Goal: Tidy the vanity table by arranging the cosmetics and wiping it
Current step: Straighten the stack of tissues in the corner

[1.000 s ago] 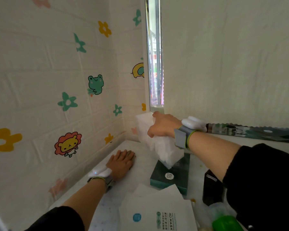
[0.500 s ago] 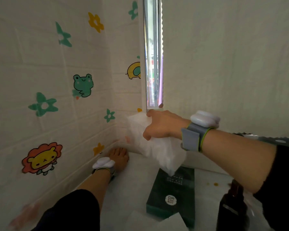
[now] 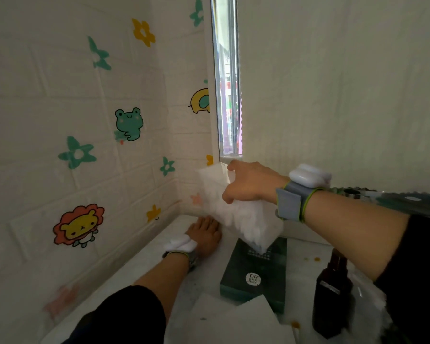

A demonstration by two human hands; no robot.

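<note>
Head view: I see the right hand (image 3: pixel 251 182) reaching in from the right, wrist level, fingers and thumb curled over the top of a white translucent pack (image 3: pixel 243 219). It holds the pack tilted in the air, the lower corner just above a dark green box (image 3: pixel 253 271) lying flat on the vanity table (image 3: pixel 139 264). The left hand (image 3: pixel 205 234) stretches toward the far corner, palm down, fingers straight and flat on the tabletop, holding nothing.
</note>
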